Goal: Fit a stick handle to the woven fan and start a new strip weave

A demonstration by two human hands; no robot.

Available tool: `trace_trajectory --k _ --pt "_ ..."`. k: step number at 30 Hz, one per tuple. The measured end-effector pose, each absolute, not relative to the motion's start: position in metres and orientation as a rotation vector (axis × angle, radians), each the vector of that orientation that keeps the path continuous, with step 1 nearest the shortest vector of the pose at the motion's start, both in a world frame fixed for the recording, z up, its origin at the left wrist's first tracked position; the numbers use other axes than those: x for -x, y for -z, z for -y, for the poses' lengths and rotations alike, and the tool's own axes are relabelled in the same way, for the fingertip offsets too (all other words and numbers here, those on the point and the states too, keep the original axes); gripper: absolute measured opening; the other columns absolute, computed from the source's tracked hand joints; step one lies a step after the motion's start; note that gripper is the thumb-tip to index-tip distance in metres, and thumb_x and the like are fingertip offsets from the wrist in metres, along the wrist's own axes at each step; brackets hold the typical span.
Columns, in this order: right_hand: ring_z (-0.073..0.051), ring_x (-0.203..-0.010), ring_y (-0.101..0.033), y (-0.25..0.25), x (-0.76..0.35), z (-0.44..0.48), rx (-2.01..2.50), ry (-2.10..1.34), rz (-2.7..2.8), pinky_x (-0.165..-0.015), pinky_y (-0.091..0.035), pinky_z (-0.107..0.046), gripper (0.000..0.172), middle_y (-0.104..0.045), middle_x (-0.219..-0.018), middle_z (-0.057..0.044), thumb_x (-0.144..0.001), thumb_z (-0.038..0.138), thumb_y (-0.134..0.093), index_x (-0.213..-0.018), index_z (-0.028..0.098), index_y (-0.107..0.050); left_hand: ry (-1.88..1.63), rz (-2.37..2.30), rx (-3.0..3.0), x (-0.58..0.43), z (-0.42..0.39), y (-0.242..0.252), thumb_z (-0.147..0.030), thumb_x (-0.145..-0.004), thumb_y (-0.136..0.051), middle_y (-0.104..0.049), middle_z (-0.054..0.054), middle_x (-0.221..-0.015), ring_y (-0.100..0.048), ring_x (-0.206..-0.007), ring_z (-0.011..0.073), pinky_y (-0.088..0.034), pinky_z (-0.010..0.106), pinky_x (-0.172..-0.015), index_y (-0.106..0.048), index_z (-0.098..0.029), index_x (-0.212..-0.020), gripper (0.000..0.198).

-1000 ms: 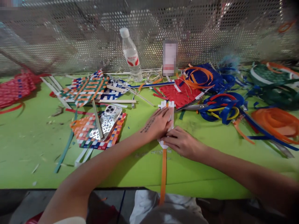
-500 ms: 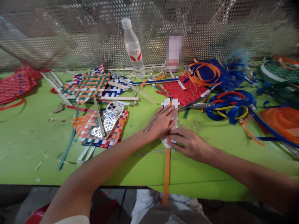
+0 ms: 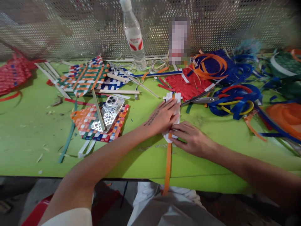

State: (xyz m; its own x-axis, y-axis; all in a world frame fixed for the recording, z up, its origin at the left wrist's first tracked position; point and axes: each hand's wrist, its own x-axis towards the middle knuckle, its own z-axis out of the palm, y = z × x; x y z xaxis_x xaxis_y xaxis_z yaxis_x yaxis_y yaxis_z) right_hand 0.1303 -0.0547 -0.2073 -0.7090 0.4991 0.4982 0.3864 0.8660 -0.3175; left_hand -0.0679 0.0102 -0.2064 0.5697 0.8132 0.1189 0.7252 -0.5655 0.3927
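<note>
A small weave of white strips point(image 3: 167, 137), with an orange strip point(image 3: 168, 163) running through it, lies on the green table in front of me. The orange strip's long tail hangs over the front edge toward my lap. My left hand point(image 3: 164, 117) rests flat across the upper part of the weave, fingers stretched out and pressing it down. At the weave's lower right edge, my right hand point(image 3: 191, 138) grips the white strips with its fingertips and thumb. Both hands hide much of the weave. Just right of its upper end lie scissors point(image 3: 204, 99).
A phone point(image 3: 115, 113) lies on a colourful woven piece point(image 3: 114, 135) at left. Behind stand a water bottle point(image 3: 134, 39) and a blurred-out object point(image 3: 179, 40), against a perforated metal screen point(image 3: 82, 28). Coiled blue strips point(image 3: 216, 110) and orange strips point(image 3: 285, 121) lie at right, near a red weave point(image 3: 191, 82).
The table and everything on it appear slightly higher in the picture, as the camera has tilted. Both hands keep nearly the same place on the white weave.
</note>
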Motion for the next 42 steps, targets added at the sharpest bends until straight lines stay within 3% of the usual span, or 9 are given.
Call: trace_trajectory --k 28,36,42 --pt "-0.032 -0.103 -0.076 0.2047 -0.1268 0.0612 0.715 -0.154 2.453 -0.090 -0.065 -0.053 0.020 -0.080 -0.111 -0.015 -0.107 0.024 -0.064 -0.116 0.017 -0.080 -0.409 -1.281 -2.525 0.0671 -0.0086 0.2045 -0.034 -0.112 -0.044 -0.036 0.011 -0.179 -0.033 -0.167 0.0242 -0.022 0.046 -0.139 -0.047 -0.017 -0.166 0.057" --pt "-0.031 -0.105 -0.076 0.2034 -0.1265 0.0607 0.699 -0.057 2.498 -0.092 -0.067 -0.052 0.020 -0.082 -0.110 -0.013 -0.108 0.024 -0.062 -0.118 0.018 -0.078 -0.441 -1.276 -2.532 0.0687 -0.0093 0.2102 -0.045 -0.116 -0.039 -0.037 0.011 -0.178 -0.032 -0.167 0.0243 -0.024 0.047 -0.139 -0.047 -0.019 -0.166 0.057" --pt "-0.031 -0.106 -0.076 0.2028 -0.1260 0.0614 0.697 -0.033 2.498 -0.093 -0.067 -0.053 0.020 -0.081 -0.112 -0.014 -0.109 0.023 -0.061 -0.118 0.016 -0.077 -0.415 -1.283 -2.543 0.0680 -0.0098 0.2098 -0.043 -0.116 -0.040 -0.038 0.011 -0.178 -0.033 -0.167 0.0240 -0.023 0.045 -0.139 -0.047 -0.017 -0.167 0.058"
